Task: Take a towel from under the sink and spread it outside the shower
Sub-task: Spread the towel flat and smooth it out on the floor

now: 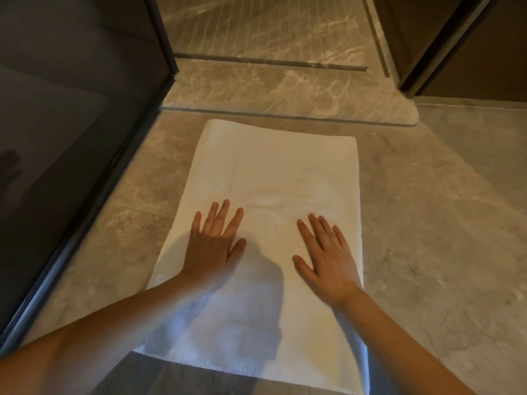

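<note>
A white rectangular terry towel (271,178) lies spread flat on the grey-brown marble floor (427,223), its far edge just short of the raised marble shower threshold (285,95). Both hands rest palm-down on it, fingers splayed and gripping nothing: the left hand (212,246) near the towel's left edge, the right hand (328,258) near its right edge. A dark glass panel (71,138) stands along the left.
</note>
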`<state>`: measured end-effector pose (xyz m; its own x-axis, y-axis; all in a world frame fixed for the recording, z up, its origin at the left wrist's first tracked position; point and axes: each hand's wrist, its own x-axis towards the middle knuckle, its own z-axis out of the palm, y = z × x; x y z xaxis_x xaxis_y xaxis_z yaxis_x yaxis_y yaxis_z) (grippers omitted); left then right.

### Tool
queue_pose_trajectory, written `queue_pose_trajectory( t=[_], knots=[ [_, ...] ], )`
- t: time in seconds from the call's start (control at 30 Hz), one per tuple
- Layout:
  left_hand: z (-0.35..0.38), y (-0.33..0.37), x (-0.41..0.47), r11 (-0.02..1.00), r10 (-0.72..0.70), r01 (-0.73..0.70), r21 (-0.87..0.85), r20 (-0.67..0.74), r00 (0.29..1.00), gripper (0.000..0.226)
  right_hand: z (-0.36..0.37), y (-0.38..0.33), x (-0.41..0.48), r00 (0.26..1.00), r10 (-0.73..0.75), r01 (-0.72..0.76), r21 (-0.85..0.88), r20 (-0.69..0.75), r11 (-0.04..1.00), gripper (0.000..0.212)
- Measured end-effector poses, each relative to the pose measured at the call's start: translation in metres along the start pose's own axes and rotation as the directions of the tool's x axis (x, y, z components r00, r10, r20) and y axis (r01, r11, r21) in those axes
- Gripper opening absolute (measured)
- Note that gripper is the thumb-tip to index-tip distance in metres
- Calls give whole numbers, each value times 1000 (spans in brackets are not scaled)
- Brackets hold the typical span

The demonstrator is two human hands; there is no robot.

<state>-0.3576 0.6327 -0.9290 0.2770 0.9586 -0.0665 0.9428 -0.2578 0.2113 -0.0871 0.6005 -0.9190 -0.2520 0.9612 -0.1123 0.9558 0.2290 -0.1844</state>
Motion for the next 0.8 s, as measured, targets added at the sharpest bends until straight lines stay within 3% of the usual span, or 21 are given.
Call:
queue_pose_trajectory(
  t=[0.17, 0.27, 0.5, 0.8],
  knots=[
    [-27, 11, 2, 999, -23, 24, -38, 30, 999, 63, -20, -8, 2, 1000, 7, -5, 93, -21, 996, 60],
    [-61, 27, 14, 998, -15, 15, -55, 6, 1000, 61, -51, -5, 15, 995, -48, 63, 192, -84, 979, 49],
    [-123, 91, 29, 999, 50, -50, 1, -154, 987, 36, -125, 18, 47, 926, -361, 361, -20, -114, 932, 41],
    [-156, 106, -37, 991, -12, 12, 131, 0, 1000, 47, -126, 6, 48, 935, -348, 351, 31, -65, 936, 49]
  ],
)
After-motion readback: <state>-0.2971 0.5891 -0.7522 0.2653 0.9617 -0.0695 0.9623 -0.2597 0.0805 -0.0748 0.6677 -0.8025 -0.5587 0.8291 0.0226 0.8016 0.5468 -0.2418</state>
